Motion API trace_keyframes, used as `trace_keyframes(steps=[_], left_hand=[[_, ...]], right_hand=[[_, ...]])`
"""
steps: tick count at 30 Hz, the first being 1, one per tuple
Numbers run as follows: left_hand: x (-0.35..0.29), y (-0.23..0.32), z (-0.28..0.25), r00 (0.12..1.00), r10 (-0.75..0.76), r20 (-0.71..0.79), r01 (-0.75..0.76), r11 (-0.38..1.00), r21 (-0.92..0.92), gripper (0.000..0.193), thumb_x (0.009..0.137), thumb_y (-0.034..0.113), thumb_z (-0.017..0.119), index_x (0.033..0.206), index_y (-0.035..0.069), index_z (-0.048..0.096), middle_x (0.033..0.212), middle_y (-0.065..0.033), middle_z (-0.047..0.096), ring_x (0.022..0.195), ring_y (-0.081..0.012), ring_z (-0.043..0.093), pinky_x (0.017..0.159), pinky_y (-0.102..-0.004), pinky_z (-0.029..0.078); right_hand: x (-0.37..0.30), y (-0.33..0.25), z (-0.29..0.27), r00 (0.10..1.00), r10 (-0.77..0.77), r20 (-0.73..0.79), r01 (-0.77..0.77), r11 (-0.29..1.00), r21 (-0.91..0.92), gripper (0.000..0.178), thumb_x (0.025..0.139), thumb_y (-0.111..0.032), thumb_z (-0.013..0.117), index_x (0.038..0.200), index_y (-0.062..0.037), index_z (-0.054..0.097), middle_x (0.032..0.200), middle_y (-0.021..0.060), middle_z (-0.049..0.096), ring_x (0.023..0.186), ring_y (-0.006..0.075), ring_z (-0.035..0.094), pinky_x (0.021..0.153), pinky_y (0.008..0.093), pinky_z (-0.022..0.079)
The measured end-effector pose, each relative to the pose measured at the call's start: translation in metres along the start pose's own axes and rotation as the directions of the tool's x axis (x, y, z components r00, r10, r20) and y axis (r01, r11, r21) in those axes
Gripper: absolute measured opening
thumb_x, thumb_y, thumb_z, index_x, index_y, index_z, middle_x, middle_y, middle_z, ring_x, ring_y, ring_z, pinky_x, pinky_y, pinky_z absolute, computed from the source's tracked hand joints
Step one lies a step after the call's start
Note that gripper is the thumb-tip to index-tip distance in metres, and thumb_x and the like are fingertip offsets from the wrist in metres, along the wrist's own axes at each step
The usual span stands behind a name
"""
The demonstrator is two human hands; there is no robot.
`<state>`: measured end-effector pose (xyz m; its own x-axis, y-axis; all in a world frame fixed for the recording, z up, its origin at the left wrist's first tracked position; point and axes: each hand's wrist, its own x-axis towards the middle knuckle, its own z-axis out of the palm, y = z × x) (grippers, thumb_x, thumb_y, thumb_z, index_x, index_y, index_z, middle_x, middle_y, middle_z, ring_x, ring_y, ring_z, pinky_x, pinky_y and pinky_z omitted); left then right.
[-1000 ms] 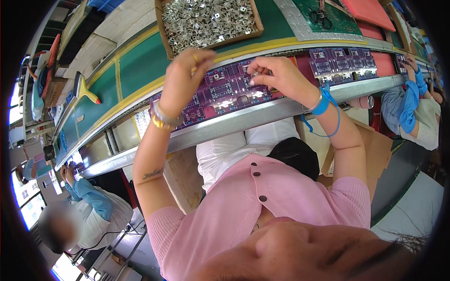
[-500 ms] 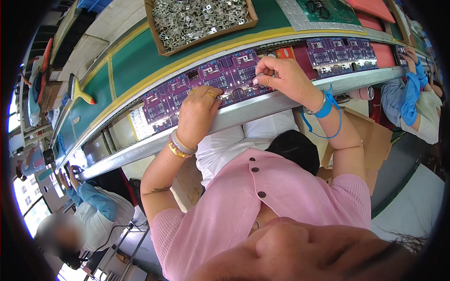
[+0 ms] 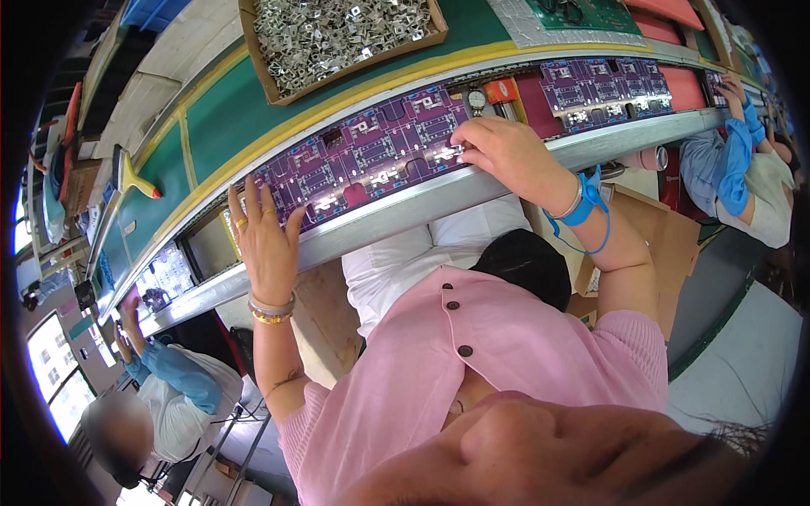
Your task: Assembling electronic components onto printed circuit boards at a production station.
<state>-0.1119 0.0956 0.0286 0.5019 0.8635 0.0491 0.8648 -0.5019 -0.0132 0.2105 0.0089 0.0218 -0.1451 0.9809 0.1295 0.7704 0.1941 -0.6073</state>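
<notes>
A long purple circuit board (image 3: 371, 156) lies in the metal rail track in front of me, with small metal brackets standing on it in places. At its left end rests my left hand (image 3: 266, 240), fingers spread over the board's edge, holding nothing. My right hand (image 3: 510, 164) is at the board's near right corner, thumb and fingers pinched together beside a shiny bracket (image 3: 445, 155). Whatever is between those fingertips is too small and partly hidden to name.
Beyond the rail, a cardboard box (image 3: 440, 32) holds many small metal brackets. Another purple board (image 3: 603, 93) lies farther right in the track. A round dial (image 3: 477, 99) sits behind my right hand. A yellow-handled tool (image 3: 139, 181) is at left. Co-workers sit on both sides.
My left hand has gone left from the board's middle to its left end, its fingers spreading. My right hand has come down to the board's near edge. The board appears shifted slightly left.
</notes>
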Motion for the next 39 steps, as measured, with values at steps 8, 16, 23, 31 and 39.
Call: trace_keyframes(steps=[8, 16, 23, 31, 39], left_hand=[[-0.011, -0.006, 0.011, 1.000, 0.024, -0.005, -0.024, 1.000, 0.006, 0.063, 0.084, 0.035, 0.059, 0.125, -0.011, 0.044, 0.140, -0.0209, 0.035, 0.133, -0.0398, 0.022, 0.109, -0.0445, 0.020], [-0.010, -0.007, 0.013, 0.999, 0.035, 0.003, -0.034, 0.999, -0.014, 0.067, 0.084, 0.037, 0.060, 0.127, -0.012, 0.042, 0.140, -0.0215, 0.035, 0.133, -0.0396, 0.022, 0.109, -0.0440, 0.020], [-0.009, -0.003, 0.013, 0.999, 0.046, -0.004, -0.046, 0.998, -0.053, 0.070, 0.083, 0.039, 0.060, 0.128, -0.011, 0.041, 0.140, -0.0214, 0.034, 0.134, -0.0402, 0.022, 0.109, -0.0441, 0.020], [0.007, 0.030, 0.010, 0.977, 0.211, 0.006, -0.208, 0.967, -0.146, 0.074, 0.079, 0.041, 0.062, 0.127, -0.011, 0.042, 0.140, -0.0230, 0.033, 0.134, -0.0406, 0.020, 0.109, -0.0452, 0.020], [0.054, 0.059, -0.013, 0.922, 0.386, -0.044, -0.385, 0.895, -0.223, 0.052, 0.077, 0.038, 0.065, 0.107, -0.004, 0.061, 0.127, -0.0194, 0.049, 0.126, -0.0391, 0.033, 0.102, -0.0436, 0.032]], right_hand=[[0.015, -0.001, 0.006, 0.978, -0.193, 0.075, 0.206, 0.934, -0.292, 0.013, 0.071, -0.009, 0.063, 0.079, -0.0050, 0.055, 0.084, 0.0061, 0.049, 0.085, 0.0231, 0.049, 0.070, 0.0332, 0.045], [0.011, -0.003, 0.013, 0.956, -0.294, 0.018, 0.275, 0.869, -0.411, 0.004, 0.067, -0.009, 0.058, 0.070, -0.0069, 0.056, 0.078, 0.0039, 0.049, 0.081, 0.0178, 0.050, 0.063, 0.0272, 0.047], [0.013, 0.002, -0.008, 0.964, -0.265, 0.004, 0.259, 0.937, -0.236, 0.010, 0.073, -0.011, 0.060, 0.081, -0.0051, 0.061, 0.082, 0.0065, 0.055, 0.084, 0.0223, 0.053, 0.066, 0.0336, 0.047], [0.094, 0.016, -0.035, 0.941, -0.179, -0.288, 0.083, 0.944, -0.318, 0.012, 0.080, -0.014, 0.060, 0.090, -0.0087, 0.063, 0.088, 0.0065, 0.061, 0.083, 0.0259, 0.057, 0.072, 0.0376, 0.047], [0.158, 0.030, -0.023, 0.836, -0.404, -0.372, 0.283, 0.897, -0.339, 0.012, 0.074, -0.009, 0.061, 0.086, -0.0047, 0.063, 0.086, 0.0091, 0.055, 0.089, 0.0270, 0.052, 0.078, 0.0362, 0.044]])
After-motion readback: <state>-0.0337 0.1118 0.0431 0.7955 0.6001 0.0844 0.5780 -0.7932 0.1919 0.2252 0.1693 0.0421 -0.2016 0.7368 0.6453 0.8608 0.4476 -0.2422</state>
